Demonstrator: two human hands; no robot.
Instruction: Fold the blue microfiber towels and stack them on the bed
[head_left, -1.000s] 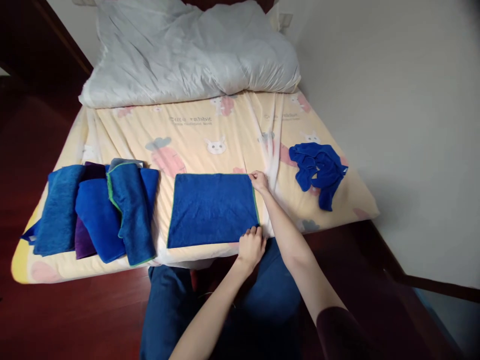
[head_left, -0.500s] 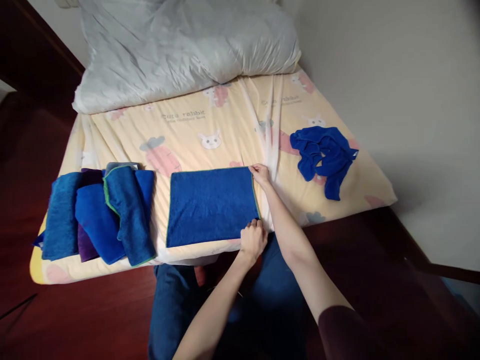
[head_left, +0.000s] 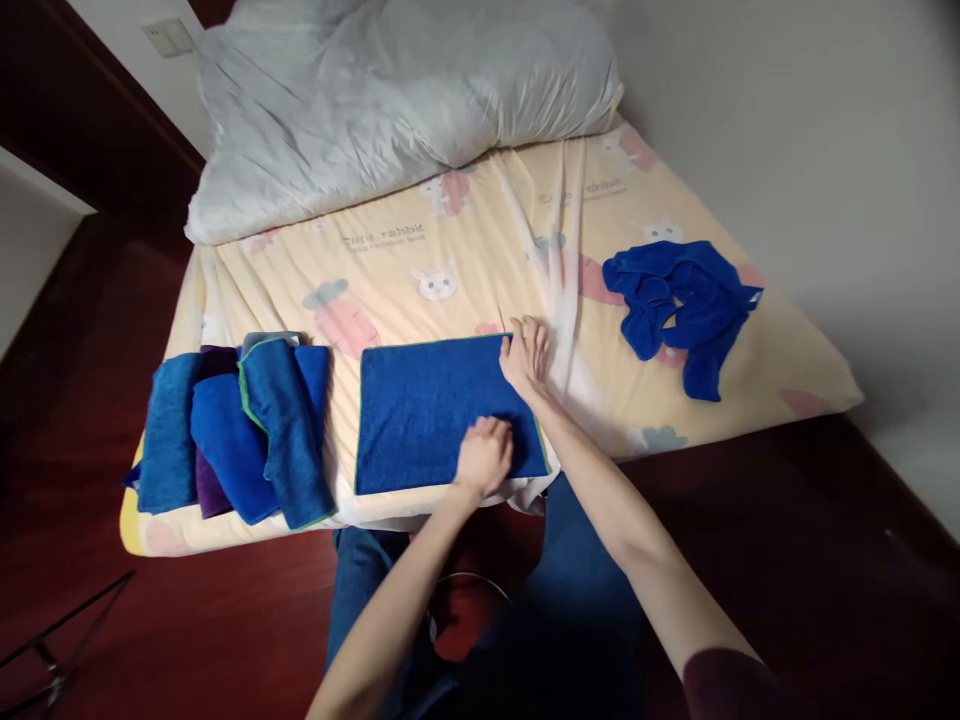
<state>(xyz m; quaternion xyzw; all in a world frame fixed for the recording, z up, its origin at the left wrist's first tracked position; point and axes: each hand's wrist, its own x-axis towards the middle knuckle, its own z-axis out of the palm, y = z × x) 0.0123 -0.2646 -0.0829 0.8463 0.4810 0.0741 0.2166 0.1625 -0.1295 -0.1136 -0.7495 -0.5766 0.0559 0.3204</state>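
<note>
A blue cloth with green edging (head_left: 420, 415) lies spread flat near the front edge of the bed. My left hand (head_left: 486, 455) is over its lower right part, slightly blurred, with the fingers curled; whether it grips anything is hidden. At the cloth's upper right corner rests my right hand (head_left: 526, 352), fingers apart and holding nothing. To the left, several folded or rolled cloths in blue and purple (head_left: 232, 440) lie side by side and partly overlapping. A crumpled blue cloth (head_left: 686, 305) sits on the right side of the bed.
The bed has a yellow rabbit-print sheet (head_left: 465, 240). A grey-white quilt (head_left: 405, 95) lies across its far side. A pale wall (head_left: 795, 150) stands on the right. A thin dark metal stand (head_left: 49, 650) is on the floor at the lower left.
My left hand has left the cloth's lower right corner and moved left over it. My right hand has released the upper corner and opened. The camera view has shifted a little.
</note>
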